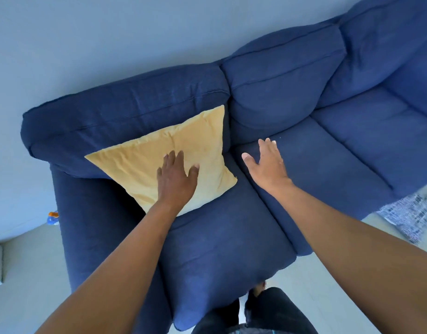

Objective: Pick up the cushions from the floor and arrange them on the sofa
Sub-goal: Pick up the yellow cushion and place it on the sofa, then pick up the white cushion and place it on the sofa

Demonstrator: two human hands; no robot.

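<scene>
We have a yellow cushion (pixel 164 155) on the blue sofa (pixel 231 242), propped in the corner where the left armrest meets the back, one corner pointing up against the back pad and its lower edge on the seat. Our left hand (pixel 176 177) lies flat on its face, fingers spread and not gripping anything; we judge this to be a press or a pat that settles the cushion into the corner so it leans back rather than slides forward. Our right hand (pixel 268 165) is open too, fingers apart and empty, over the next seat pad just beside the cushion's right edge; whether it touches the fabric we cannot tell. It seems placed there either for balance as we lean in or ready to steady the cushion from that side.

There are no containers here; the sofa itself is what receives the cushions, and so far it holds only this one. The rest of the seat is bare. No other cushion shows on the pale floor (pixel 34 280) around us, though a patterned rug (pixel 405 215) peeks out at the right, so any remaining cushions must lie outside this view.
</scene>
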